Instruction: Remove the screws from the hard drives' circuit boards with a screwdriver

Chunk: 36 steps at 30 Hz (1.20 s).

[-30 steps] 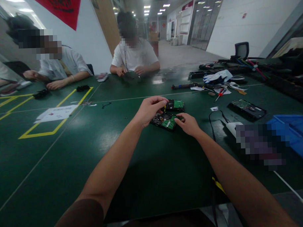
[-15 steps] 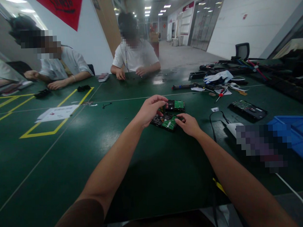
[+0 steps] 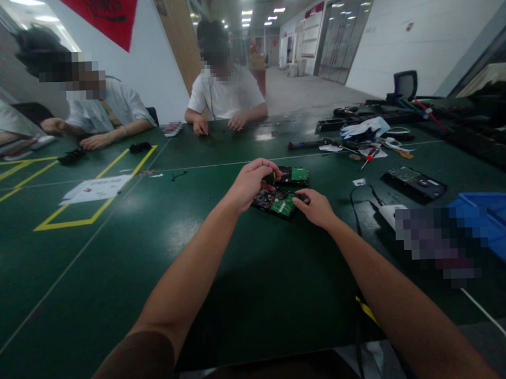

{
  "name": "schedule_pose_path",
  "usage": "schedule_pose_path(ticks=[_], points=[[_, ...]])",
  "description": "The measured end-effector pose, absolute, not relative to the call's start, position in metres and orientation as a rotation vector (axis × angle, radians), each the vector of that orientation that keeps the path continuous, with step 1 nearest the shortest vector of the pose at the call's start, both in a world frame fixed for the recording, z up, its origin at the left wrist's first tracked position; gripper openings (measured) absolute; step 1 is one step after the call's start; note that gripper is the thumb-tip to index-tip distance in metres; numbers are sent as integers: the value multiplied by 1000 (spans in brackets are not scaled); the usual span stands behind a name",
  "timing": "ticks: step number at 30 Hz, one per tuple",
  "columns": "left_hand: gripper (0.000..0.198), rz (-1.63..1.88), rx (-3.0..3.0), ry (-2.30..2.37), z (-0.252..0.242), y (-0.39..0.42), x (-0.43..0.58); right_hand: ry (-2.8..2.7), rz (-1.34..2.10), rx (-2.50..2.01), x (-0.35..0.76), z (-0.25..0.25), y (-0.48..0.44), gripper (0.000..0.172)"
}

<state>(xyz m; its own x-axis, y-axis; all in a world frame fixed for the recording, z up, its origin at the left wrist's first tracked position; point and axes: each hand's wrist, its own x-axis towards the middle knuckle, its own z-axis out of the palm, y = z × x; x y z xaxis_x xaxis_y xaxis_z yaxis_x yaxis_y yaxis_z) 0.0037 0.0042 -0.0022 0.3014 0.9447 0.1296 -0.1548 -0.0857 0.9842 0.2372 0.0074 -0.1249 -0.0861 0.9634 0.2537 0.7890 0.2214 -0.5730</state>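
Small black-and-yellow object (image 3: 270, 179) turned since earlier frame, pinched in left hand (image 3: 253, 182), mid-frame. Right hand (image 3: 314, 208), fingers narrow, grip unclear, at right edge of black rectangular hard drive (image 3: 274, 203); green circuit board (image 3: 285, 204) in place, handling seemingly unfinished.

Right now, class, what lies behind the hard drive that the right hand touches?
Behind the near drive lies a second drive, its green board showing. The left hand, in front, overlaps its left end, so that part cannot be seen.
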Motion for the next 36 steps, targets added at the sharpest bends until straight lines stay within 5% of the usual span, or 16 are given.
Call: schedule_pose_path(ticks=[36], points=[[14, 1145, 1461, 890, -6, 6, 2, -1930, 363, -1621, 238, -125, 8, 36]])
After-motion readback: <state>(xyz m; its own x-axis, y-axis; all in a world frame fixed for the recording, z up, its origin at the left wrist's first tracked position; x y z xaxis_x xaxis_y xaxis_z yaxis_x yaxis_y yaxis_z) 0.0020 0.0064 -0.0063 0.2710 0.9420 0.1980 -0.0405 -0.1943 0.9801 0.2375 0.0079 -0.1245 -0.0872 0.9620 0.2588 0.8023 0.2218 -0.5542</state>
